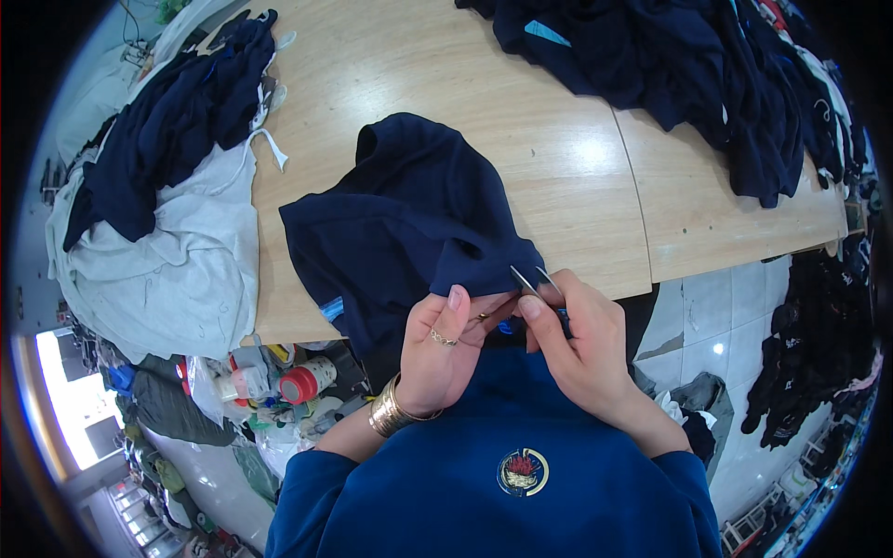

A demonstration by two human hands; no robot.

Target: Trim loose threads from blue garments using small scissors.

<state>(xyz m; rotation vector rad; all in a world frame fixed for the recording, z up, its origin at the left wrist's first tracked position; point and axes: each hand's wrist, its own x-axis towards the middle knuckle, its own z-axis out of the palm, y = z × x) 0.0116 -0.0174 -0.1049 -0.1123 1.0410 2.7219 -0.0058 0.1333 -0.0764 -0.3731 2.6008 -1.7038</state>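
Observation:
A dark navy garment (pixel 400 214) lies bunched on the wooden table in front of me, its lower edge hanging toward my lap. My left hand (pixel 439 352) is closed on that edge, thumb up, with a ring and a wide gold bracelet showing. In my right hand (pixel 586 339) is a pair of thread snips (pixel 524 282), two short metal blades pointing up and left, spread apart. Their tips are close against the garment's edge, near the left fingers. Any thread between the blades is too small to make out. A light blue patch (pixel 332 309) shows at the garment's left corner.
More navy garments (pixel 651 65) are heaped at the table's far right. Dark clothing (pixel 186 121) lies over a pale grey cloth (pixel 167 270) at the left. Below the table edge stands a red and white container (pixel 302 381) among clutter. Black clothes (pixel 809 344) are piled at right.

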